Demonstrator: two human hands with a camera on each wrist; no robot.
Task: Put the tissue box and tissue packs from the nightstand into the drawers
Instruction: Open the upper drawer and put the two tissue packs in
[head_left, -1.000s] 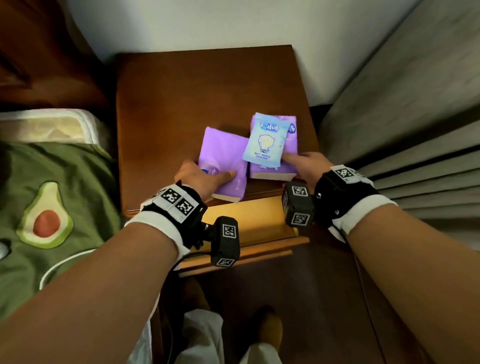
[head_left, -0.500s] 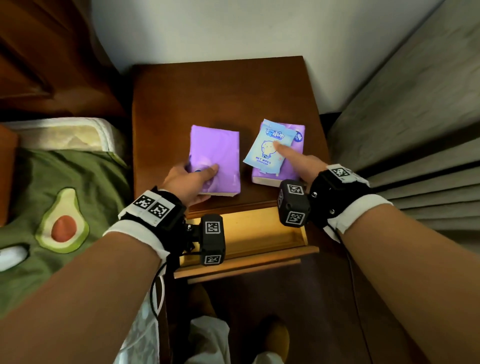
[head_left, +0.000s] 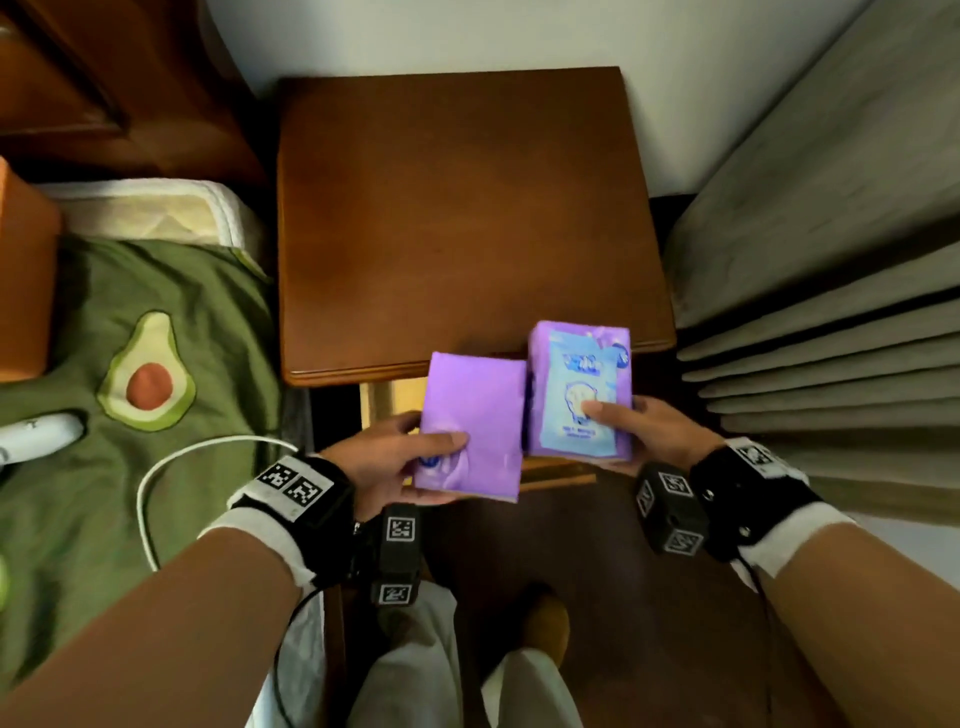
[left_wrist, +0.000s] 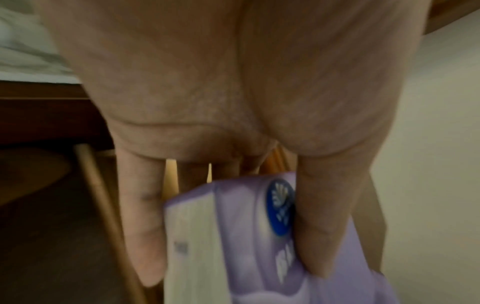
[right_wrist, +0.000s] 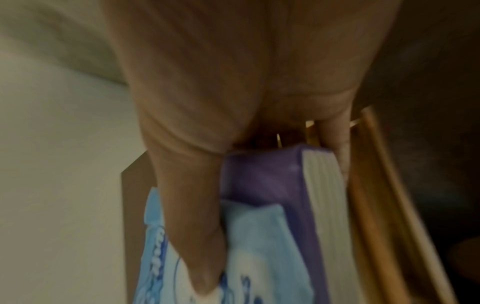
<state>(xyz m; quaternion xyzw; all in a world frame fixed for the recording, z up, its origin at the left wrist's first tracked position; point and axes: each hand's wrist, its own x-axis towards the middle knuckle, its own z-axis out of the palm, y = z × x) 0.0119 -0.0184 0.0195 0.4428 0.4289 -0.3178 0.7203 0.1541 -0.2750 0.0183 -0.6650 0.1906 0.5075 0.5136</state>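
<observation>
My left hand grips a purple tissue pack, thumb on top and fingers underneath. In my right hand I hold a second purple tissue pack with a light blue wet-wipes pack pressed on top of it by my thumb. Both loads hang in the air in front of the brown nightstand, above its open top drawer, whose pale wood inside is mostly hidden by the packs. The nightstand top is bare.
A bed with a green avocado-print cover lies to the left, with a white cable and a white object on it. Grey curtains hang to the right. My legs and a slipper show below on the dark floor.
Both hands have lifted their packs off the nightstand top and drawn them back toward me, over the open drawer. The view has shifted, showing more of the nightstand top.
</observation>
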